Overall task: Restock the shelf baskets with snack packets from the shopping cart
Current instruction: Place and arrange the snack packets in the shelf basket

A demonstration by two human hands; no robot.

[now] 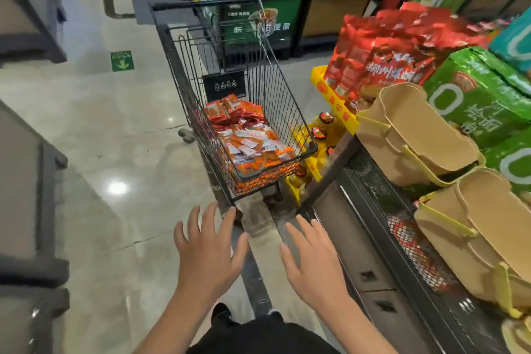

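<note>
Item: shopping cart [267, 77], black wire, standing at the centre of the frame on the glossy tiled floor [120, 129], its near end pointing toward the lower centre.

Item: snack packets [247, 138], orange and red with white labels, lying heaped in the cart's basket, filling its near half.

Item: left hand [207, 250], lower centre of the frame, hovering with fingers spread and straight, grasping nothing, just short of the cart's near end.

Item: right hand [313, 259], beside it to the right, likewise spread and released, carrying nothing.

Item: shelf baskets [413, 135], two tan ones with yellow trim, sitting on the dark shelf ledge [370, 181] at the right of the frame; the second [485, 233] is sitting lower right of the first. Their contents are not showing from this angle.

Item: red bags [388, 57], standing behind the upper basket, upper right.

Item: green packs [477, 92], lying at the right edge.

Item: yellow tray [333, 100], sitting just right of the cart.
</note>
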